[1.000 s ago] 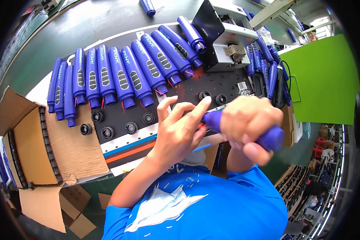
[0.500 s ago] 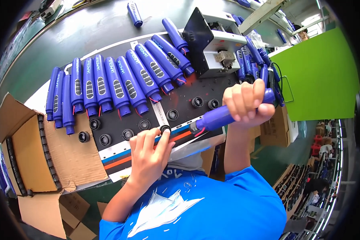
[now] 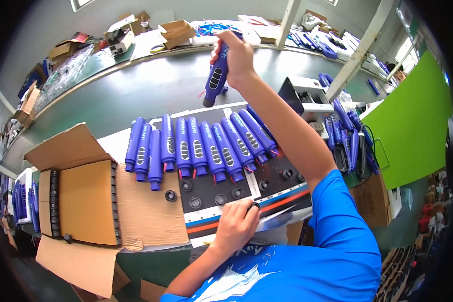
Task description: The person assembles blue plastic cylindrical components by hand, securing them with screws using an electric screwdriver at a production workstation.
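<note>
My right hand (image 3: pixel 240 59) is raised over the bench, fingers wrapped round a blue tube-shaped plastic housing (image 3: pixel 217 75). The housing tilts with its dark, narrow end down, and a thin red wire sticks out there. At the mat's front edge, the fingers of my left hand (image 3: pixel 235 224) close on a black ring cap (image 3: pixel 254 205), partly hidden by them. Several similar blue housings (image 3: pixel 198 146) with black vent grilles lie side by side on the dark mat (image 3: pixel 206 190), their wired ends toward me. Before them sit several loose black ring caps (image 3: pixel 220 200).
An open cardboard box (image 3: pixel 85 201) with rows of black parts stands at the left. To the right are a white-and-black machine (image 3: pixel 309 98), a pile of blue housings (image 3: pixel 345 136) and a green panel (image 3: pixel 412 126). More boxes (image 3: pixel 177 33) line the far ledge.
My right hand has carried the blue housing from the right front up and away over the far side of the bench. My left hand stays at the black ring cap. The view has tilted up.
</note>
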